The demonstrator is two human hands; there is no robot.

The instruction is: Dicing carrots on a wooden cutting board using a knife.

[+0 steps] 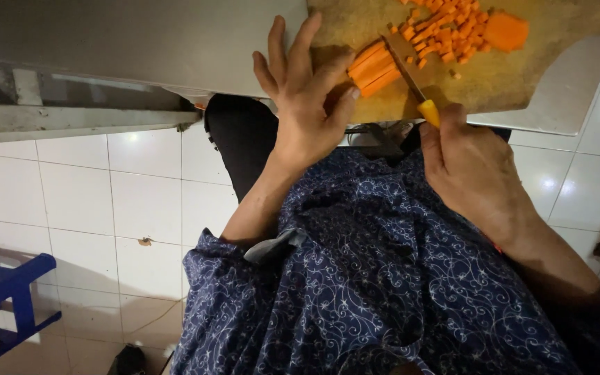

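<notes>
The flat brown wooden cutting board (pixel 522 76) keeps the food steady. The left hand (pixel 303 104) spreads its fingers, pressing long orange carrot sticks (pixel 371 68) still. The right hand (pixel 470 163) grips the yellow-handled knife (pixel 414 76), blade on the sticks, little carrot cubes (pixel 446 31) beside

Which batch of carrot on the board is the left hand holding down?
The bundle of long orange carrot sticks, pinned by the left hand beside the knife blade. The small diced cubes and big chunk lie farther off, untouched.
</notes>
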